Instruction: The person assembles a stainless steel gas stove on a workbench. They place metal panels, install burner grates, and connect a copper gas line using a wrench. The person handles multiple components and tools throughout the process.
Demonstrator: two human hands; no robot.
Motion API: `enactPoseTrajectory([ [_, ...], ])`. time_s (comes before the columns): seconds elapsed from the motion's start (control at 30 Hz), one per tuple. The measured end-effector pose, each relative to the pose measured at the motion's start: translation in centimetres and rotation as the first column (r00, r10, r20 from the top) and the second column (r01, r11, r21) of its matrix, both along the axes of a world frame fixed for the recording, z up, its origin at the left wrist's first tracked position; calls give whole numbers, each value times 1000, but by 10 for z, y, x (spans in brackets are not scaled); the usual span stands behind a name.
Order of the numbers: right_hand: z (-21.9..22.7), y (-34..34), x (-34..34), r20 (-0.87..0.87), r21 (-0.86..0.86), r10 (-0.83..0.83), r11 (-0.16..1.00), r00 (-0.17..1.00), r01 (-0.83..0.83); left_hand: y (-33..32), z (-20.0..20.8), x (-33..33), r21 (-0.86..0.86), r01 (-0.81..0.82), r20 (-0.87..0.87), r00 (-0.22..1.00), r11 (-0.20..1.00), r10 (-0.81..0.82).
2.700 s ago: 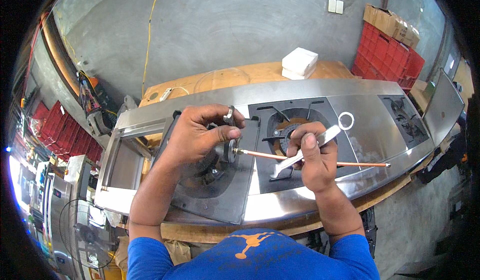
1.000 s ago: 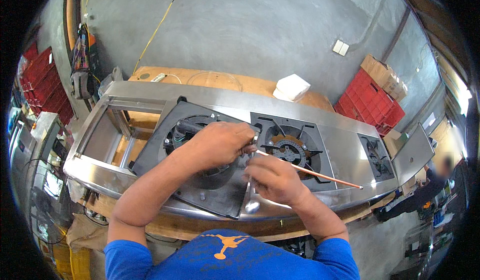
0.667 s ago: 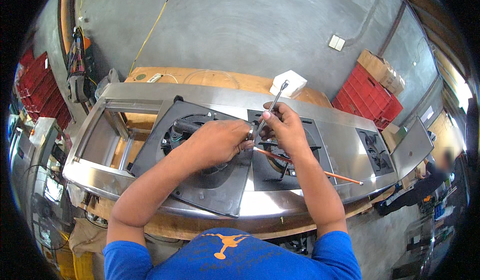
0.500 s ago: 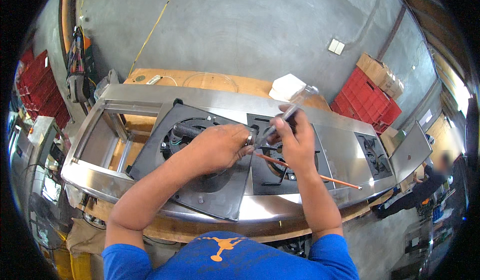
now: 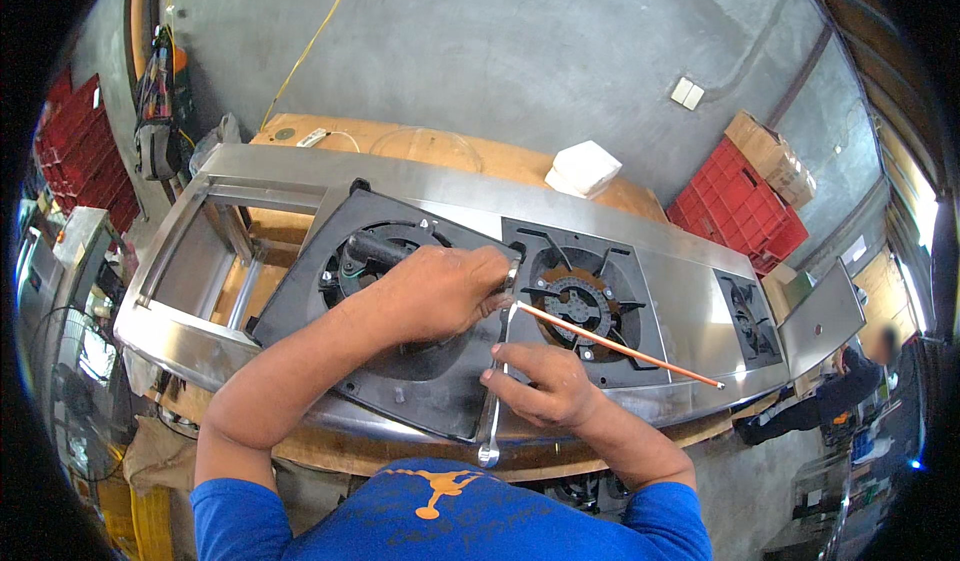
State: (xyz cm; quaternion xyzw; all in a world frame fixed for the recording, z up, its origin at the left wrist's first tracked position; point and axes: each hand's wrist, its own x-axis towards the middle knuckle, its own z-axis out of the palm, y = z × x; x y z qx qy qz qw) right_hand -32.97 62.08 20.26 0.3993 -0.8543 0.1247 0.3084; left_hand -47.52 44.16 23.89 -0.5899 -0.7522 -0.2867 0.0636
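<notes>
My left hand (image 5: pixel 445 286) is closed above the tilted black burner panel (image 5: pixel 445 396). A shiny metal piece (image 5: pixel 514 273) shows at its fingertips; the rest is covered by the fingers. My right hand (image 5: pixel 545 386) grips a silver combination wrench (image 5: pixel 489 429) by its shaft. The wrench's ring end points toward me, past the panel's right edge, while its upper end meets the fitting by my left fingertips. From that spot a thin copper tube (image 5: pixel 625 346) slants right and toward me over the second burner (image 5: pixel 575 306).
The steel cooktop counter (image 5: pixel 690 306) has an uncovered opening (image 5: pixel 205 271) at left and a small burner (image 5: pixel 745 311) at right. Behind it are a white box (image 5: pixel 583 168) and red crates (image 5: pixel 725 201). A person (image 5: pixel 830 391) is at far right.
My right hand has swung the wrench from pointing up and away to pointing down toward me. My left hand stays near the panel's right edge. The view has shifted slightly.
</notes>
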Motion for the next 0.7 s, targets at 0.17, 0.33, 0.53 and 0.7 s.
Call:
enactPoseTrajectory([
  [0.17,-6,-2,-4,-20,57,7,998,1000,-6,-1,2,0,-38,0,18,1000,999,0],
  [0.33,1,-1,-4,73,-20,-25,999,997,27,-2,2,0,-83,-19,63,998,996,24],
  [0.53,23,-4,-18,158,-446,-156,870,975,211,1,-1,-5,-6,-11,40,999,1000,11],
  [0.7,47,6,-51,487,-670,-145,572,862,474,1,0,-8,-51,-18,53,998,999,21],
])
